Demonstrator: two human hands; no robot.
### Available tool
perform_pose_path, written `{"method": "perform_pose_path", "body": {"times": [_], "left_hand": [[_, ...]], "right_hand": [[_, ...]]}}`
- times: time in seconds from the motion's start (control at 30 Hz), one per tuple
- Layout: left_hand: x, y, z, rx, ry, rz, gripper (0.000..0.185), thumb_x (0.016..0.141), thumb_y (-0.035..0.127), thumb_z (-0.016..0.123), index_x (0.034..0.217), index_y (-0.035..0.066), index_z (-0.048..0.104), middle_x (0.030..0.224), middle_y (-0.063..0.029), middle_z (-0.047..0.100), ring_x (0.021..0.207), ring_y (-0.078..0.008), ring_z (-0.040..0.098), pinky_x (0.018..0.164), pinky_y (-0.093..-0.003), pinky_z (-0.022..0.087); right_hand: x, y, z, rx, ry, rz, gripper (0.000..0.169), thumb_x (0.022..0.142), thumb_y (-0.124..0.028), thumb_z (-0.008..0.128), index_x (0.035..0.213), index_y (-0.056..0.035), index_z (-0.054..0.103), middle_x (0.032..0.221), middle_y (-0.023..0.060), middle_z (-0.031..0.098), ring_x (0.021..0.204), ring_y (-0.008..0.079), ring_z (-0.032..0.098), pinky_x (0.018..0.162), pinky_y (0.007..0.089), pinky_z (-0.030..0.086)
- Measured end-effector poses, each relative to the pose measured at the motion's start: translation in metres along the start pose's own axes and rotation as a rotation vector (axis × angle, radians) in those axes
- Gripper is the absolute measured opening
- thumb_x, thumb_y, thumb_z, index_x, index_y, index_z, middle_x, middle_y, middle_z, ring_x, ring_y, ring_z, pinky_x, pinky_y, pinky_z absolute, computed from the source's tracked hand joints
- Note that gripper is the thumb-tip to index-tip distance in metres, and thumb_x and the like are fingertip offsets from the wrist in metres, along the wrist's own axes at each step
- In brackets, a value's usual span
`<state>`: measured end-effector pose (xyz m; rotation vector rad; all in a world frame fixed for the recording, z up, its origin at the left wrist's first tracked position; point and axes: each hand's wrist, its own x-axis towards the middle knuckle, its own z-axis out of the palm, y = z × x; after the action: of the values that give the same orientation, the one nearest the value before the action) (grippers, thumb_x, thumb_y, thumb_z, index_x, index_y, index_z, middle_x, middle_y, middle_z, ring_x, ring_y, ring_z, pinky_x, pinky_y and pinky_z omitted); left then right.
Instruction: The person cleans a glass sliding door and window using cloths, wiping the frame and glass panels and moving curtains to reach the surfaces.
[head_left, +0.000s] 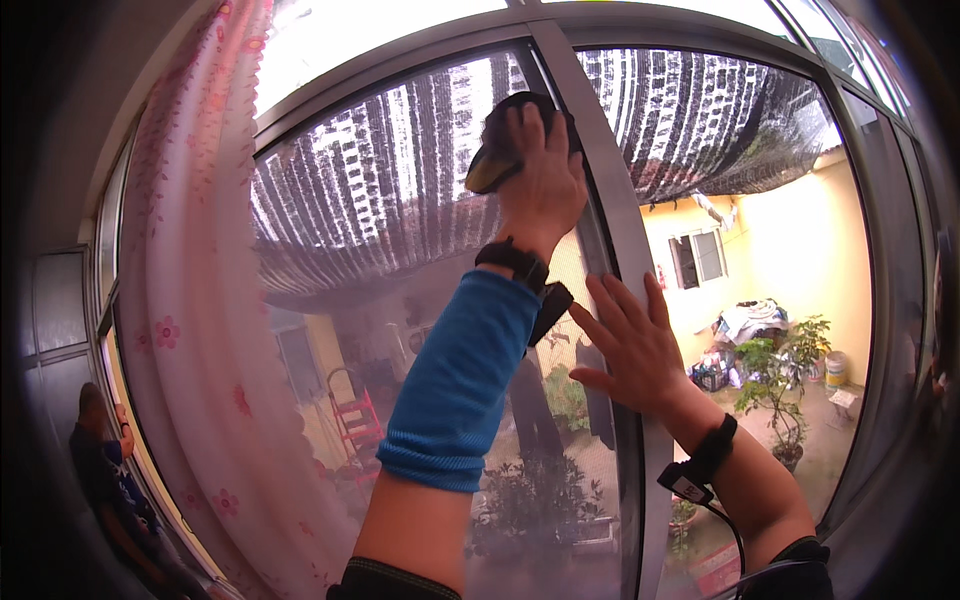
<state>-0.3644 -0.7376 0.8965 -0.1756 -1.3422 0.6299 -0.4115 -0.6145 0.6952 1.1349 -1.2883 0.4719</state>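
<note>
My left hand (541, 176) is raised high, pressing a dark cloth with a yellowish edge (499, 146) flat against the upper right corner of the left window pane (375, 300). A blue sleeve and a dark wrist strap cover that forearm. Lower and to the right, my right hand (634, 341) rests on the metal window frame (600, 150) with fingers spread and nothing in it. A strap with a small black device and a cable is on the right wrist. Part of the cloth is hidden under my left palm.
A pink floral curtain (195, 337) hangs at the left side of the window. Farther left, a person (112, 465) stands by another window. Through the glass show a dark shade net (675, 112), a red stepladder (356, 420) and a potted plant (784, 405).
</note>
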Motion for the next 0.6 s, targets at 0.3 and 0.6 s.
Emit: {"method": "perform_pose_path", "body": {"times": [0.3,0.6], "left_hand": [[0.050,-0.160,-0.055,0.459,-0.042,0.452,0.027,0.091,0.026,0.054,0.109,0.009,0.065,0.131,-0.0105,0.053,0.122,-0.0349,0.045,0.098,-0.0474,0.038],[0.020,-0.321,-0.148,0.241,-0.141,0.324,0.041,0.096,0.032,0.050,0.130,0.011,0.052,0.140,-0.0145,0.047,0.133,-0.0349,0.037,0.111,-0.0416,0.031]], "right_hand": [[-0.003,-0.002,-0.006,-0.082,-0.047,-0.034,0.067,0.089,-0.060,0.049,0.138,-0.0135,0.048,0.149,0.0143,0.036,0.142,0.0297,0.029,0.117,0.0551,0.008],[-0.001,-0.009,-0.002,-0.211,-0.071,-0.055,0.070,0.093,-0.061,0.039,0.141,-0.0109,0.043,0.151,0.0185,0.034,0.139,0.0355,0.032,0.115,0.0557,0.013]]}}
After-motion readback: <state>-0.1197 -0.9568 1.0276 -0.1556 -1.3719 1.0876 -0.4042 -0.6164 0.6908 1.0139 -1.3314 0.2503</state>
